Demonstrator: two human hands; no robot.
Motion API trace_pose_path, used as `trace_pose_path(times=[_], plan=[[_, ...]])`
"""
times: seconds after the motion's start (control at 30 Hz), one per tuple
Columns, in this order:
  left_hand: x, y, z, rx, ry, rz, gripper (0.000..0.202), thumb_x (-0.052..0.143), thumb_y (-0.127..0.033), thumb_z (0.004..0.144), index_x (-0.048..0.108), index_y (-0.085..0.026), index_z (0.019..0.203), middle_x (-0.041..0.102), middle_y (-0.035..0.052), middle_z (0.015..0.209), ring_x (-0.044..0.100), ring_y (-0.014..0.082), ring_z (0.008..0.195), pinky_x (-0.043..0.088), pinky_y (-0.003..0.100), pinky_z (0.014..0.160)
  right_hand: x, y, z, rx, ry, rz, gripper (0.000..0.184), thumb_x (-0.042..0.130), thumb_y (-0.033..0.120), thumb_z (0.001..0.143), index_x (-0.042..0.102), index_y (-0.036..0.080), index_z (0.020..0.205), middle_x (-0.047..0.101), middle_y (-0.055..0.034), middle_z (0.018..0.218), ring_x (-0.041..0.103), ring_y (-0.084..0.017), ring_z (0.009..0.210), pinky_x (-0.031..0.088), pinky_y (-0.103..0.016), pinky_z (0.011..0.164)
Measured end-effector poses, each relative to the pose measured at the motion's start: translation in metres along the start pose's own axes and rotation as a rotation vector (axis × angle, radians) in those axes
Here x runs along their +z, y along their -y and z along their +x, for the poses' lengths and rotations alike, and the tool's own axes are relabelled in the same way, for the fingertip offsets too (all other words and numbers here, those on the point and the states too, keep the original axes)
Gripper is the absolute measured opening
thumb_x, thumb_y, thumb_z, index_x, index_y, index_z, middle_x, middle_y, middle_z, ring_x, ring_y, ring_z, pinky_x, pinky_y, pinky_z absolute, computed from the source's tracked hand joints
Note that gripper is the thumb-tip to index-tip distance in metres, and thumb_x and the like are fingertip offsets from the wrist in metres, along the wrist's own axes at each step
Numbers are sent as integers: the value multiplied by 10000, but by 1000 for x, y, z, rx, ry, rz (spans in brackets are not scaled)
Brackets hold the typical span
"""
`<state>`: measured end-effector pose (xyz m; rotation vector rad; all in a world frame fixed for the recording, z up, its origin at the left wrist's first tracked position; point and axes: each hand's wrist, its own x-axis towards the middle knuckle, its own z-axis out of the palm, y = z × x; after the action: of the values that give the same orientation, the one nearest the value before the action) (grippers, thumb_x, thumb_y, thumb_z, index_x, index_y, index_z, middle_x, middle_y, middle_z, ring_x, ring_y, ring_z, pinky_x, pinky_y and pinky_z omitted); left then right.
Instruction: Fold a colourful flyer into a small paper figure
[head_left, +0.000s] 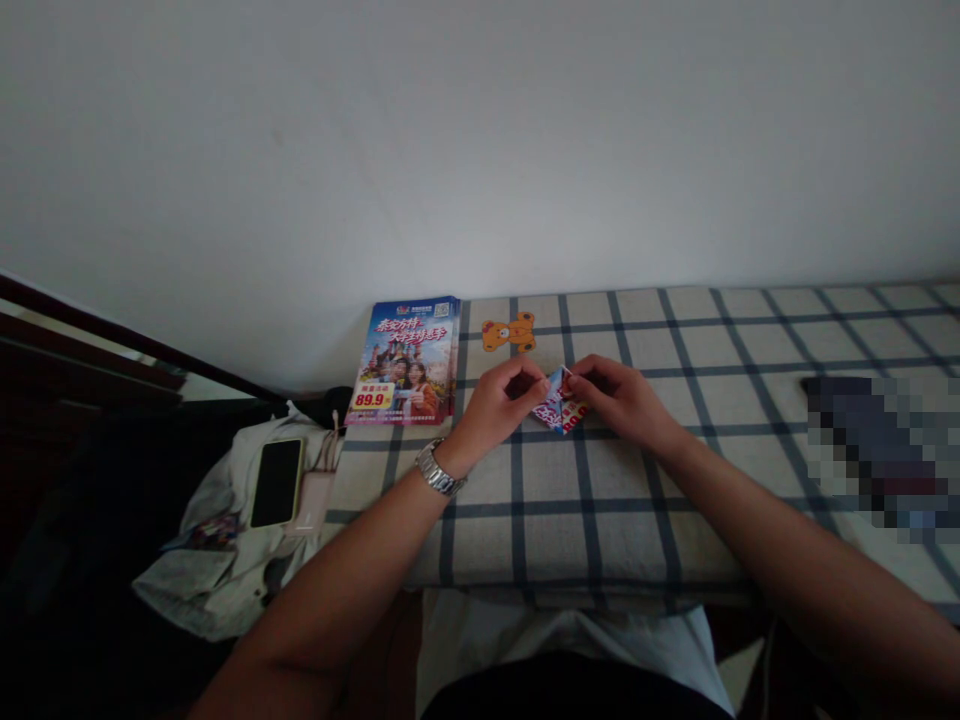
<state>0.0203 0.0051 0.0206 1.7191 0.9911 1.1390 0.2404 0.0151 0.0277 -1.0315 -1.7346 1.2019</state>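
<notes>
Between my two hands is a small folded paper flyer (561, 408), printed in blue, white, red and yellow and creased into a diamond-like shape. My left hand (506, 398) pinches its left corner between thumb and fingers. On the opposite side my right hand (611, 392) pinches the right corner. The fingertips hide parts of its upper edges. Just beyond the left hand lies an orange bear-shaped cutout or print (509, 332). A stack of matching flyers (405, 365) rests flat on the cloth, left of my hands.
A checked cloth (480, 520) covers the surface before me, against a pale wall (480, 150). At the left, a phone (277, 483) lies on light crumpled fabric (202, 580). A dark, pixelated object (870, 440) lies at the right. A dark rail (112, 335) crosses the left side.
</notes>
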Motion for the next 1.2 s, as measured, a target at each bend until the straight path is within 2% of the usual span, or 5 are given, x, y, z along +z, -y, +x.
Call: trace_pose_path(times=[0.3, 0.53, 0.7, 0.83, 1.2], plan=[[1, -2, -2, 3, 43, 17, 190, 692, -390, 1001, 714, -210, 1058, 756, 48, 981, 715, 165, 877, 570, 289, 794, -7, 2, -5, -30, 103, -178, 268, 640, 464, 1006, 687, 216, 918, 669, -8, 773, 559, -151, 664, 432, -279, 597], [-3, 0, -3, -16, 115, 46, 161, 710, -366, 993, 755, -212, 1009, 778, 36, 919, 719, 154, 808, 562, 272, 727, -8, 1, -6, -30, 154, -201, 244, 675, 435, 975, 703, 206, 896, 692, -8, 775, 575, -151, 679, 429, -283, 617], [-3, -3, -2, 18, 3, 23, 140, 723, -350, 989, 745, -212, 983, 761, 26, 905, 708, 147, 811, 567, 270, 750, -8, 3, -4, 18, 64, -121, 332, 703, 546, 958, 761, 219, 963, 759, -35, 837, 637, -174, 701, 489, -295, 616], [-6, -4, 0, 15, -112, 24, 182, 730, -389, 988, 731, -209, 963, 758, 32, 916, 703, 148, 822, 569, 270, 754, -8, 3, 0, 46, -38, 30, 361, 749, 579, 919, 800, 240, 1034, 815, -56, 964, 729, -215, 848, 595, -336, 756], [-5, -3, 0, 1, -128, -10, 227, 730, -439, 988, 734, -211, 986, 768, 41, 964, 713, 163, 870, 579, 290, 803, -7, -2, 0, 78, -142, 130, 360, 795, 572, 888, 818, 227, 986, 813, -65, 948, 720, -211, 828, 605, -349, 754]])
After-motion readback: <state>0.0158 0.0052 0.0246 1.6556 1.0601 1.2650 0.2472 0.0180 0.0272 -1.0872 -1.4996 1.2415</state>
